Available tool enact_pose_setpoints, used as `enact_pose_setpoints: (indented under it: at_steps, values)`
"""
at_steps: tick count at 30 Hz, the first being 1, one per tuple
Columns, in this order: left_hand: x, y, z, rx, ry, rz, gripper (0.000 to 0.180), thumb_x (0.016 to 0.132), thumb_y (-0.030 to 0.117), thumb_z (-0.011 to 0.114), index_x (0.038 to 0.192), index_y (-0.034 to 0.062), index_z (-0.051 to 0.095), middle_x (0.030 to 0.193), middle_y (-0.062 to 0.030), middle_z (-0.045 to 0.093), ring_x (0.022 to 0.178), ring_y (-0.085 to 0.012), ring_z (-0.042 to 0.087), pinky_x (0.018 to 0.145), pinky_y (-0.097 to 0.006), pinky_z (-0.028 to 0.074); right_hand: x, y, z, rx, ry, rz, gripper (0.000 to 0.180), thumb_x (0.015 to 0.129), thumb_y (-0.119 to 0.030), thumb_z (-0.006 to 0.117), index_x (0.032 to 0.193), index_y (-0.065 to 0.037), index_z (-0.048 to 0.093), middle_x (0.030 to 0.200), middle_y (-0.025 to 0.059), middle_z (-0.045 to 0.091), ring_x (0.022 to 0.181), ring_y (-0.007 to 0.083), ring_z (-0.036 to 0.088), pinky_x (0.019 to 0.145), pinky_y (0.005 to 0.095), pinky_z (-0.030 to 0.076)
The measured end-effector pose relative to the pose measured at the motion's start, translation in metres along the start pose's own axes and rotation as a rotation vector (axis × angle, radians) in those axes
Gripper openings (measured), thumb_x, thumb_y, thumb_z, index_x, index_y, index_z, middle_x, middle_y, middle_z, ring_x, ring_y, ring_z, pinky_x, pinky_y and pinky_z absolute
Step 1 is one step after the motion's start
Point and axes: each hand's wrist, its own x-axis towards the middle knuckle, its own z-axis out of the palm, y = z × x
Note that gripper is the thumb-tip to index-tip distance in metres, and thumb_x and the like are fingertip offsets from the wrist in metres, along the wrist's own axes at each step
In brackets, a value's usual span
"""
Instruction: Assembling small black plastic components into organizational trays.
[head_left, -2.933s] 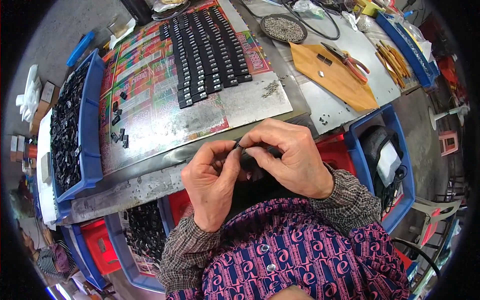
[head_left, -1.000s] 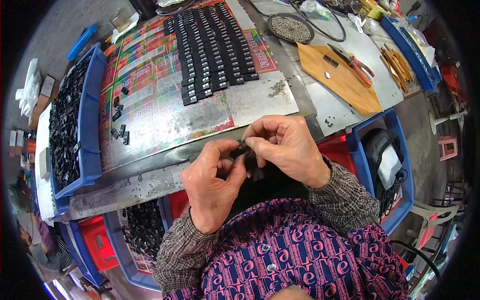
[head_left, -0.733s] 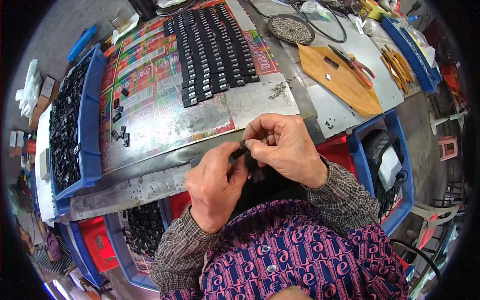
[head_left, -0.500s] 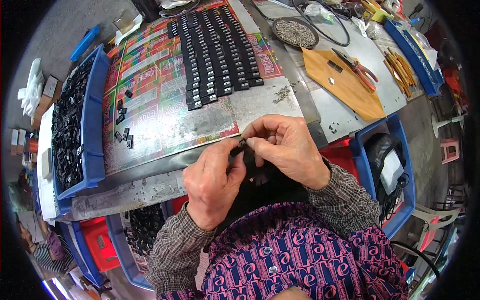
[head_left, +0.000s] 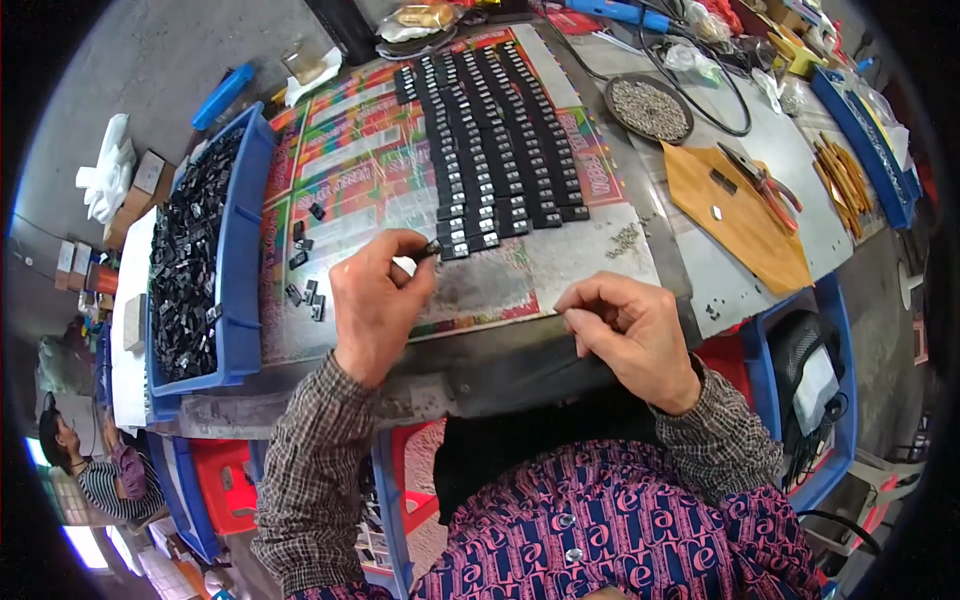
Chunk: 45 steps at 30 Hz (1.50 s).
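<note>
Far left, I note the blue bin [head_left: 236, 250] heaped with loose black parts; a few strays [head_left: 304, 292] lie on the printed mat [head_left: 350, 190] just beside it.

The left hand [head_left: 375, 300] reaches over the mat. Its thumb and forefinger are pinched together on a small black part [head_left: 432, 247], held at the near end of the rows of black parts [head_left: 495, 140], touching or almost touching the last row; the view is too small to say which.

The right hand [head_left: 630, 335] rests at the near edge of the metal worktop [head_left: 700, 270], fingers curled together. I cannot tell whether they grip anything.

I judge the step in hand to be placement: the finished part goes down at the foot of a row. The next move calls for squaring it to its neighbours and releasing cleanly without disturbing them.

Right: a dish of small screws [head_left: 648, 108], pliers [head_left: 760, 185] on brown card.
</note>
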Motion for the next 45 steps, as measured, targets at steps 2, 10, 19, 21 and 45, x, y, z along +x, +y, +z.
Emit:
enact_pose_setpoints:
  at_steps: [2,10,19,21,45]
  values:
    - [0.019,-0.022,0.003,0.005,0.008,-0.008,0.016,0.073,0.004,0.07,0.089,0.0013,0.066,0.075,-0.0091,0.067,0.051,-0.0137,0.058,0.051,-0.029,0.046,0.0,0.004,0.0,-0.089,0.004,-0.075,0.009,0.087,0.004,0.057,0.093,0.007,0.063,0.08,0.003,0.061,0.063,0.0058,0.058,0.056,0.0182,0.046]
    - [0.095,-0.081,0.017,0.253,0.05,0.059,0.017,0.073,0.016,0.071,0.085,0.0037,0.067,0.084,-0.0127,0.064,0.082,-0.0297,0.063,0.075,-0.039,0.047,0.002,-0.004,0.001,-0.209,0.017,-0.156,0.007,0.081,0.004,0.063,0.087,0.003,0.066,0.076,0.0043,0.061,0.058,0.006,0.055,0.052,0.0194,0.042]
    - [0.166,-0.1,0.04,0.237,0.122,0.105,0.018,0.075,0.014,0.071,0.092,0.0064,0.071,0.084,-0.0142,0.066,0.084,-0.0319,0.064,0.077,-0.041,0.048,0.007,-0.003,-0.001,-0.254,-0.011,-0.25,0.01,0.077,0.004,0.067,0.086,0.002,0.067,0.076,0.0047,0.062,0.055,0.0062,0.051,0.049,0.02,0.04]
    - [0.18,-0.104,0.046,0.294,0.116,0.066,0.018,0.075,0.015,0.071,0.091,0.0067,0.071,0.087,-0.0145,0.066,0.085,-0.0334,0.064,0.077,-0.042,0.049,0.007,-0.003,-0.001,-0.25,-0.021,-0.267,0.011,0.075,0.005,0.067,0.086,0.001,0.067,0.076,0.0053,0.062,0.055,0.0063,0.052,0.048,0.0204,0.04]
    - [0.088,-0.074,-0.035,0.318,0.153,0.241,0.013,0.081,0.009,0.066,0.092,0.0033,0.069,0.079,-0.0094,0.066,0.058,-0.015,0.057,0.057,-0.028,0.045,0.002,-0.001,0.002,-0.303,0.006,-0.286,0.012,0.076,0.006,0.067,0.086,0.001,0.065,0.073,0.0072,0.061,0.055,0.0126,0.053,0.049,0.0248,0.041]
